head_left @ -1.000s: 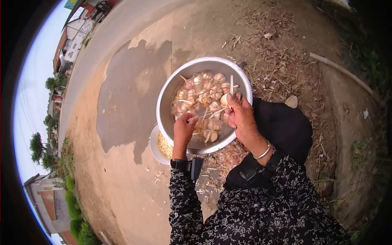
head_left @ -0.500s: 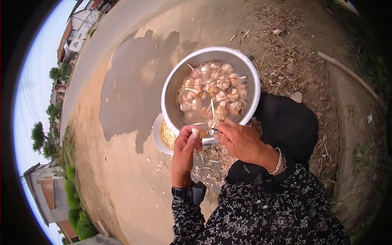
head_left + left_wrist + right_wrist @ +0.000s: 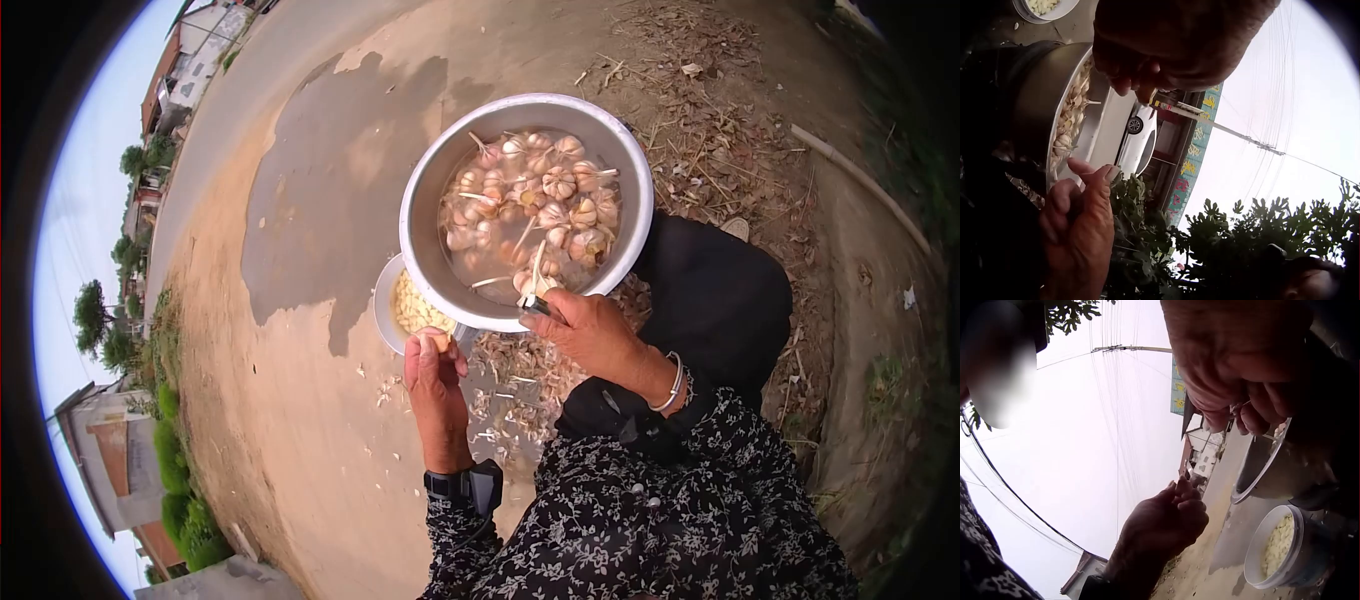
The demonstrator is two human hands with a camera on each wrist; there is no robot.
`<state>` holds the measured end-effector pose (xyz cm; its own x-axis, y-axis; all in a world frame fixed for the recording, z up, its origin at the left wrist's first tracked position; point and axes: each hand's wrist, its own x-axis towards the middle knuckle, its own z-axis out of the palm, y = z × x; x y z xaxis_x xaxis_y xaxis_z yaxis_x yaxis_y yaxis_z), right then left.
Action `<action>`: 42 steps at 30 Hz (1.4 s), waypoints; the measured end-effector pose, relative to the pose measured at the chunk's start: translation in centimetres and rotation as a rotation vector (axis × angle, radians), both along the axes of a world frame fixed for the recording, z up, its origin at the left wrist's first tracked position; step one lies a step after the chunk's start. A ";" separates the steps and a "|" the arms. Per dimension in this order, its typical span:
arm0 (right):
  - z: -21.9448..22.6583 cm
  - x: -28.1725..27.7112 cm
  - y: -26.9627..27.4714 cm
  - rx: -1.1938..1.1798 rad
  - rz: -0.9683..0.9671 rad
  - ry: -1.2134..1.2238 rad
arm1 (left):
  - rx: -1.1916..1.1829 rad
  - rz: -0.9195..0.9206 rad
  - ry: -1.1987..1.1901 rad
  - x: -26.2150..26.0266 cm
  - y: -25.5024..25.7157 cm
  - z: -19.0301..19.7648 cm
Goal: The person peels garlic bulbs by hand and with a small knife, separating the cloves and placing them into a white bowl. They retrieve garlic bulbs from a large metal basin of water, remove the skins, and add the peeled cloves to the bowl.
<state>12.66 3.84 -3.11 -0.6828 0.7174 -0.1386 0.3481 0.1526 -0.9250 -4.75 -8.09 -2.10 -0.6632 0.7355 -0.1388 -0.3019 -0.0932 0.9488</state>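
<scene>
A large metal basin (image 3: 418, 232) holds many garlic bulbs (image 3: 559, 182) in water. Behind the left hand stands a smaller white bucket (image 3: 384, 306) with peeled cloves (image 3: 412, 304). My left hand (image 3: 437, 395) pinches a small yellowish-brown piece of garlic (image 3: 440, 341) just below the bucket's rim. At the basin's near edge my right hand (image 3: 605, 343) grips a small dark tool (image 3: 537, 308), partly hidden by the fingers, beside a pale garlic stem (image 3: 538, 264). In the left wrist view the left hand (image 3: 1172, 44) is dark and its hold is unclear.
Garlic skins and stalks (image 3: 520, 375) litter the ground beneath the basin. Dry leaves (image 3: 700, 110) and a long stick (image 3: 858, 182) lie to the right. A dark-clothed leg (image 3: 715, 300) is beside the basin; a wet patch (image 3: 320, 190) marks the ground at left.
The left hand has moved away from the basin and the right hand, down and left towards the bucket, with the garlic piece. The right hand has come down to the basin's near rim.
</scene>
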 end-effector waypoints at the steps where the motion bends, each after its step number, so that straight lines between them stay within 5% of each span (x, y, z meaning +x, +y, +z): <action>1: 0.4 0.2 -0.3 0.133 0.011 -0.038 | -0.104 -0.064 0.116 0.8 0.0 0.6; 5: 1.3 -0.3 -1.7 0.275 0.152 -0.072 | -0.219 -0.206 0.432 2.4 -0.6 1.3; 10: 0.3 -0.6 -2.6 0.276 0.227 -0.020 | -0.207 -0.244 0.504 2.7 -1.0 1.2; 15: 0.1 -0.4 -2.6 0.300 0.197 0.112 | -0.194 -0.244 0.528 2.4 -1.2 0.7; 35: 0.9 -0.2 -2.7 0.403 0.274 -0.021 | -0.182 -0.320 0.476 2.3 -1.6 1.0; 38: -0.1 0.0 -3.2 0.449 0.275 0.043 | -0.211 -0.429 0.360 1.6 -2.0 1.7; 42: -1.2 0.1 -3.9 0.428 0.274 0.231 | -0.175 -0.430 -0.191 1.6 -2.3 1.6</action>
